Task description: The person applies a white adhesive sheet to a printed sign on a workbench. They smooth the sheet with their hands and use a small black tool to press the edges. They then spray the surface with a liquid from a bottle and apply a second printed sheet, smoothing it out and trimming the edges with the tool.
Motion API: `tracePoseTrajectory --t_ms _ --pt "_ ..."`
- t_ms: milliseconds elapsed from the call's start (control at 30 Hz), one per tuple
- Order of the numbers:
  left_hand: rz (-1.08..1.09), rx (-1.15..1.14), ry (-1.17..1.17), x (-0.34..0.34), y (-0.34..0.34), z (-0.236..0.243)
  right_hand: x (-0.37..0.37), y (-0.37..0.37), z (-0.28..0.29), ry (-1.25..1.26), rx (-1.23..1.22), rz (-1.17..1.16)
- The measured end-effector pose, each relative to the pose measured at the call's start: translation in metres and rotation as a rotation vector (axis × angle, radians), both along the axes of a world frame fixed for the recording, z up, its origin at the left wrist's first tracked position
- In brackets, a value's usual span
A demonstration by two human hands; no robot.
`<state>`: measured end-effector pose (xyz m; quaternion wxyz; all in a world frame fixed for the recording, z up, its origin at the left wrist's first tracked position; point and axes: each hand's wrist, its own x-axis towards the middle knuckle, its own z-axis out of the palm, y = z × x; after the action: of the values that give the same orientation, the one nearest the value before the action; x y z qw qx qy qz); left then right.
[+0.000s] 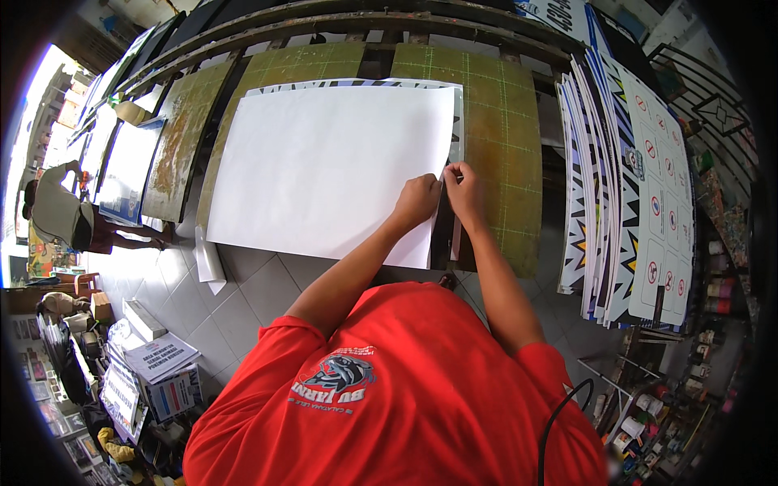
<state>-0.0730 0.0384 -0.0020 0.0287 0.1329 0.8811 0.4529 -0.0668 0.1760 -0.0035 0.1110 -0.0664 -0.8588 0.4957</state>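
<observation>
A large white sheet (324, 170) lies over a patterned board (455, 121), whose edge shows along the top and right, on the green cutting-mat bench (501, 162). My left hand (416, 197) is closed at the sheet's right edge, its fingers curled and gripping that edge. Just to the right, my right hand (464, 194) has thumb and forefinger pinched together beside the same edge; what lies between its fingertips is too small to make out.
Stacked printed boards (648, 202) stand right of the bench. A co-worker (65, 206) bends at another board (130, 178) on the far left. Printed signs (162, 360) and clutter sit lower left on tiled floor (263, 283). Pots (644, 405) and metal frames crowd the lower right.
</observation>
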Motion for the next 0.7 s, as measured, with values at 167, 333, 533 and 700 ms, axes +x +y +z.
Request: tracePoseTrajectory --t_ms 167,333,533,700 --pt "-0.012 -0.007 -0.024 0.001 -0.001 0.005 -0.007 -0.005 0.006 -0.02 0.01 -0.106" --pt "0.111 0.071 -0.027 0.003 -0.002 0.004 -0.013 0.006 -0.019 0.038 -0.022 -0.123" --pt "0.061 -0.043 -0.063 -0.001 -0.014 0.01 -0.007 0.001 0.006 -0.088 0.035 -0.035" --pt "0.058 -0.193 -0.06 -0.025 0.007 0.049 0.002 -0.003 0.025 -0.051 0.01 0.004"
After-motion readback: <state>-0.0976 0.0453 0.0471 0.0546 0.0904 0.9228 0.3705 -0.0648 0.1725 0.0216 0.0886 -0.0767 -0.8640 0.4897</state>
